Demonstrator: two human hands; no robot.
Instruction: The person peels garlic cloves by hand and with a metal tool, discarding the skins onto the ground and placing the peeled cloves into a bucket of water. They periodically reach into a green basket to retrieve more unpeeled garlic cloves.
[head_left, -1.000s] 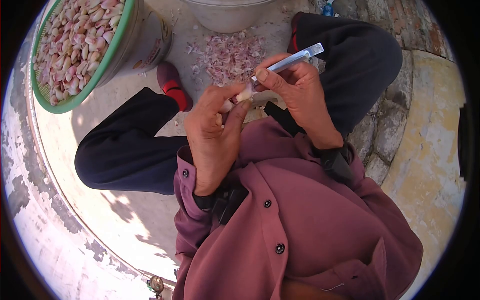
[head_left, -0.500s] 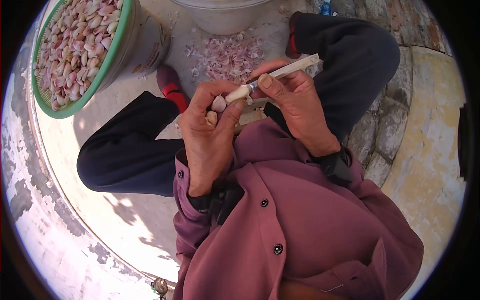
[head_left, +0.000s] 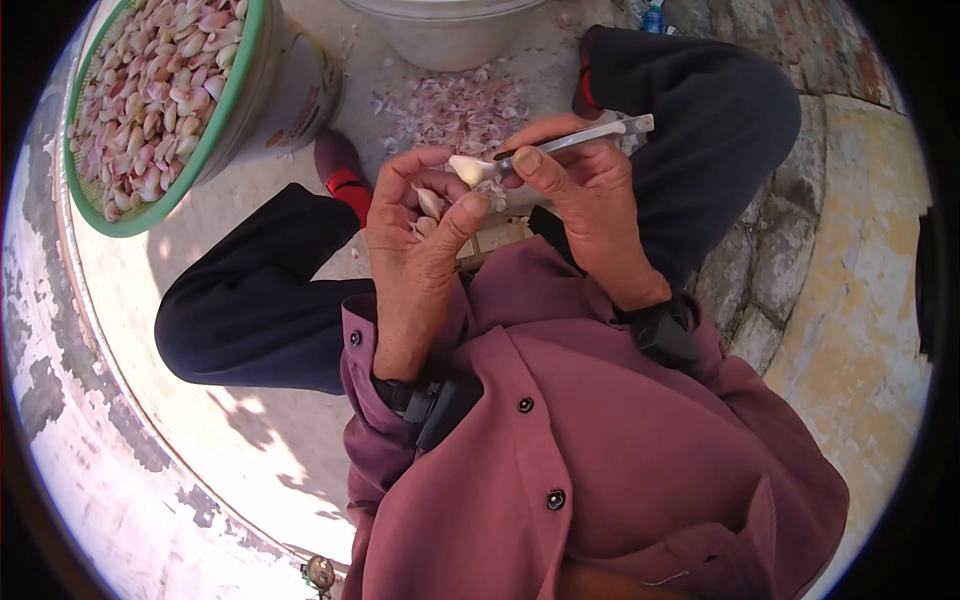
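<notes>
My left hand (head_left: 415, 235) is curled around garlic cloves (head_left: 429, 203) lying in its palm and fingers. At its fingertips is a pale peeled clove (head_left: 466, 170), touching the tip end of a small knife. My right hand (head_left: 580, 200) grips that knife (head_left: 598, 133), its light handle pointing up and to the right, with thumb and fingers pressed on it. Below both hands, pinkish garlic skins (head_left: 455, 112) are scattered on the ground.
A green-rimmed basket (head_left: 232, 95) heaped with garlic cloves rests on a bucket (head_left: 300, 90) at the upper left. A pale tub (head_left: 440, 35) stands at the top centre. My bent legs flank the skins. A blue object (head_left: 652, 18) lies at the top right.
The clove at my left fingertips has turned and moved slightly up and left. My left thumb has come away from it. The knife has tilted flatter and shifted right with my right hand.
</notes>
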